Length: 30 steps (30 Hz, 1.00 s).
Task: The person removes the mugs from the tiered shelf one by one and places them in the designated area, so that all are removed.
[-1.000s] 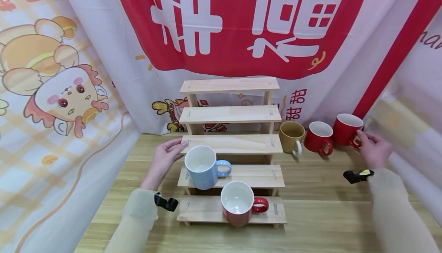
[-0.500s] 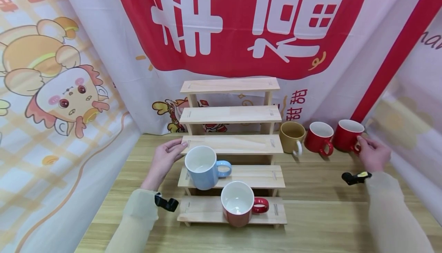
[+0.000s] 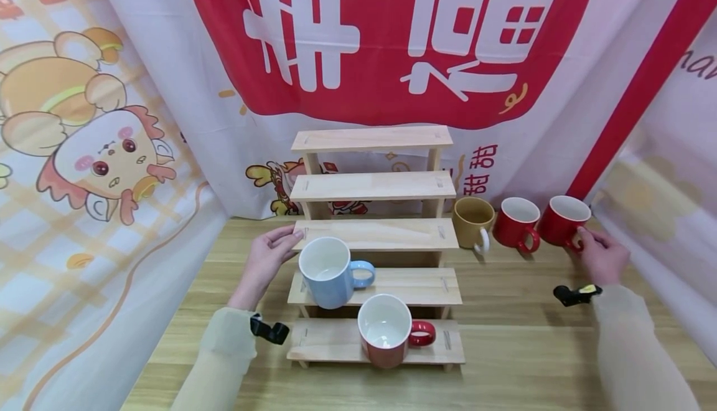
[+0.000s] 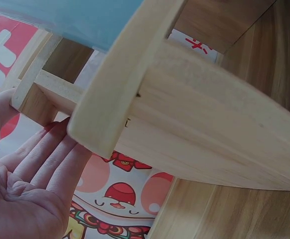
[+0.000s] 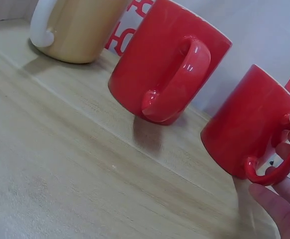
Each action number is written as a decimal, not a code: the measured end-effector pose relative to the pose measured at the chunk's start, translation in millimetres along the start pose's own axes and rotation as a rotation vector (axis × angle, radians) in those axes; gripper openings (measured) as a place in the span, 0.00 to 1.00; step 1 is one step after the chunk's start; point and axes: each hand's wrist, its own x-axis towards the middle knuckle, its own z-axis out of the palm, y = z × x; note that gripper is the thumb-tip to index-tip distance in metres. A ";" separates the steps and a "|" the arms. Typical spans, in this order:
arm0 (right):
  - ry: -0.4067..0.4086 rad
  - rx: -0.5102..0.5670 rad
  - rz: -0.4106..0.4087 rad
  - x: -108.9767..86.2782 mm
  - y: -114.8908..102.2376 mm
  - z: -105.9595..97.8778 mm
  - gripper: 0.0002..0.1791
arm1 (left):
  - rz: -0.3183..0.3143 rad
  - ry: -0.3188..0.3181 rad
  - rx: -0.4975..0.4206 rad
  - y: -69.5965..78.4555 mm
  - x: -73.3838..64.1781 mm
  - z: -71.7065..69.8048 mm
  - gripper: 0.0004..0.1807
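My left hand pinches the left end of the middle tier of a stepped wooden shelf, thumb on top and fingers beneath. In the left wrist view, the fingers lie against the underside of the board. At the far right, my right hand holds the handle of a red mug with a white inside. The right wrist view shows fingers through the handle of this red mug; it stands upright at the table. A second red mug is just left of it.
A tan mug with a white handle stands beside the shelf's right side. On the lower tiers sit a light blue mug and a red-and-white mug. Printed cloth hangs behind and along both sides.
The red mug in my right hand has come down slightly and shifted a little toward the second red mug. My left hand has stayed on the shelf.
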 end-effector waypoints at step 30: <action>-0.144 -0.094 -0.283 -50.7 -98.5 16.2 0.27 | -0.016 -0.007 -0.004 3.1 -2.7 0.6 0.33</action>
